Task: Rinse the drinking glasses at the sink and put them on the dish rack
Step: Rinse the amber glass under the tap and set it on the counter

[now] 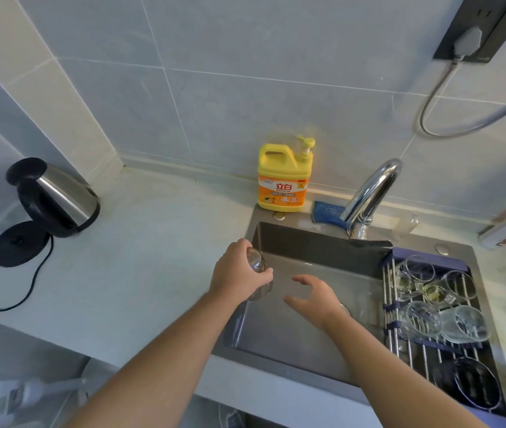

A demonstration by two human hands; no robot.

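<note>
My left hand [234, 273] grips a clear drinking glass [257, 265] at the left rim of the steel sink [295, 242]; the glass lies tilted, partly hidden by my fingers. My right hand [315, 299] hovers over the basin just right of the glass, fingers spread and holding nothing. A roll-up dish rack [400, 344] spans the sink's right side and carries several clear glasses [421, 318], some on their sides. The chrome faucet [372, 193] arches over the back of the sink; no water stream is visible.
A yellow dish-soap bottle [284, 177] and a blue scrub pad [327, 213] sit behind the sink. An electric kettle [55, 197] with its black base [19, 244] stands on the counter at left. A power cord [449, 125] hangs from a wall socket.
</note>
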